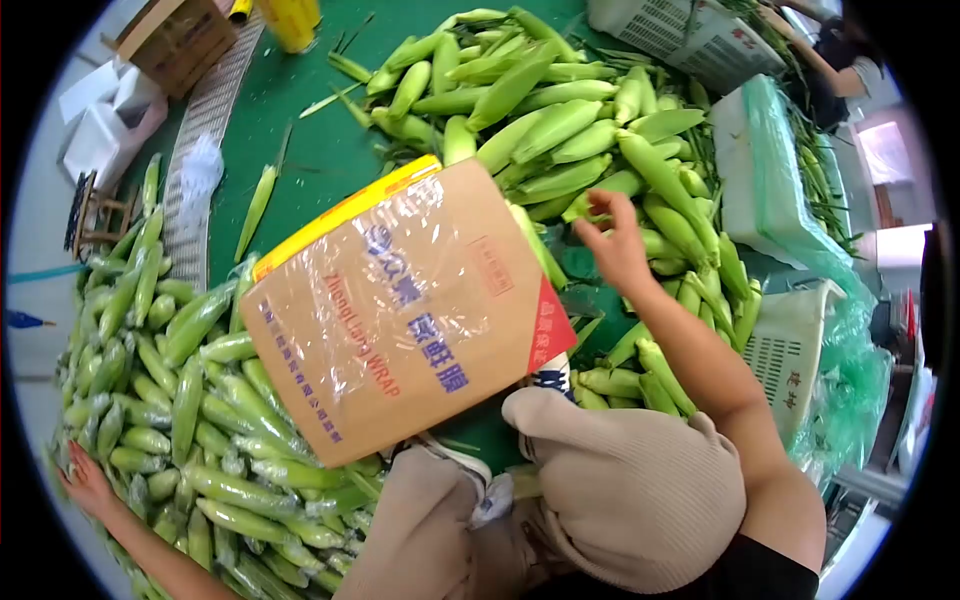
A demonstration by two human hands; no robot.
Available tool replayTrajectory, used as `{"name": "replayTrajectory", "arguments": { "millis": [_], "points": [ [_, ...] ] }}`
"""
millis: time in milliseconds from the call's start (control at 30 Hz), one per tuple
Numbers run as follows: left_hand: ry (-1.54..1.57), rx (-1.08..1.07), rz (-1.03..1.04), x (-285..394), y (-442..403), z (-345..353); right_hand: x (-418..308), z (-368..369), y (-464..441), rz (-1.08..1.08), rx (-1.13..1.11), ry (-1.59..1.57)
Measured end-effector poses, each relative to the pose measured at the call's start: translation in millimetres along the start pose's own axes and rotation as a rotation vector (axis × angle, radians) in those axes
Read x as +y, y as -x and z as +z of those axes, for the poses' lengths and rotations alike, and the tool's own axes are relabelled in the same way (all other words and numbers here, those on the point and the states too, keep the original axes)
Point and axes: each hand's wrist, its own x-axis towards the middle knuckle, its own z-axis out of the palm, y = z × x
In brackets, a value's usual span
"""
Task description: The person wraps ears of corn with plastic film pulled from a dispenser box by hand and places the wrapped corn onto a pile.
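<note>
My right hand (615,240) is at the heap of unwrapped green corn ears (560,130), its curled fingers apart at the tip of an ear (576,208). Whether the fingertips touch that ear is hard to tell. At the far left, my left hand (88,482) has its fingers spread over the edge of a pile of corn ears in clear film (240,490), holding nothing. Between the two piles, in front of my knees, a brown cardboard box (400,300) printed "ZhengLiang WRAP" lies tilted, with shiny film across its top.
White crates (785,350) and a foam box (750,170) with green plastic stand on the right. Another crate (690,40) is at the back, near another person's arm (800,45). A single ear (257,212) lies on the green floor. An open carton (175,45) stands back left.
</note>
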Motion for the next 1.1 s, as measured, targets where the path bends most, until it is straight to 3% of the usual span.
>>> {"name": "replayTrajectory", "arguments": {
  "millis": [33,100,167,200,267,300,367,433,467,500,567,600,633,667,700,733,800,833,900,967,1067,1100],
  "points": [
    [-0.029,-0.024,0.032,-8.2,16.2,2.0,39.8,-12.2,-13.1,-0.071,0.094,0.217],
    [-0.584,-0.194,0.336,-49.5,102.3,35.8,81.7,-29.6,-25.6,-0.192,0.023,0.776],
    [-0.361,-0.388,0.105,-68.8,265.2,152.5,107.5,-33.9,-46.5,-0.377,-0.114,0.999],
    [-0.538,-0.64,0.351,-64.8,322.8,200.9,115.5,-27.9,-54.9,-0.387,-0.108,1.064],
    [-0.777,-1.145,0.502,-65.5,371.3,236.9,114.6,-22.4,-66.3,-0.291,-0.181,1.089],
    [-1.022,-1.21,0.549,-66.9,396.2,242.0,109.1,-24.9,-69.5,-0.368,-0.201,1.085],
    [-0.997,-1.126,0.458,-68.0,404.2,239.2,109.3,-28.5,-63.7,-0.382,-0.15,0.862],
    [-0.996,-1.112,0.524,-65.3,406.3,236.1,87.4,-29.9,-57.4,-0.406,-0.058,0.366],
    [-0.99,-1.113,0.558,-65.7,409.7,236.2,45.8,-25.0,-53.7,-0.487,-0.079,0.168],
    [-0.969,-1.055,0.562,-66.4,411.5,233.0,-22.3,-13.6,-43.0,-0.431,-0.143,0.001],
    [-0.911,-0.963,0.591,-68.2,405.2,226.0,-137.6,13.0,-34.0,-0.668,-0.347,0.231],
    [-0.79,-0.752,0.696,-76.7,401.7,228.7,-178.8,38.1,-28.0,-0.772,-0.433,0.238],
    [-0.743,-0.727,0.742,-73.3,395.4,244.7,-196.1,70.6,-22.6,-0.842,-0.498,0.1],
    [-0.697,-0.696,0.775,-65.5,385.5,269.7,-214.9,98.7,-18.8,-0.859,-0.591,0.181],
    [-0.652,-0.658,0.805,-56.3,377.5,289.7,-221.9,116.8,-18.2,-0.879,-0.687,0.262],
    [-0.916,-0.836,0.625,-46.7,374.0,300.8,-207.3,123.6,-20.4,-0.9,-0.652,0.179],
    [-0.904,-0.927,0.712,-66.8,365.0,301.9,-172.6,125.6,-21.9,-0.946,-0.592,-0.001],
    [-0.9,-0.966,0.749,-75.5,361.2,299.8,-158.1,99.8,-27.1,-0.849,-0.704,-0.101],
    [-0.884,-0.936,0.675,-69.3,361.7,303.3,-129.6,41.4,-26.6,-0.773,-0.724,0.104],
    [-0.9,-0.925,0.678,-69.2,363.0,306.2,-118.2,36.4,-7.9,-0.962,-0.775,0.277],
    [-0.88,-0.94,0.672,-71.8,360.6,310.4,-91.1,67.8,-10.0,-0.947,-0.731,0.312],
    [-0.883,-0.943,0.673,-71.9,359.6,308.2,-85.1,64.9,-9.5,-0.886,-0.678,0.115]
  ]
}}
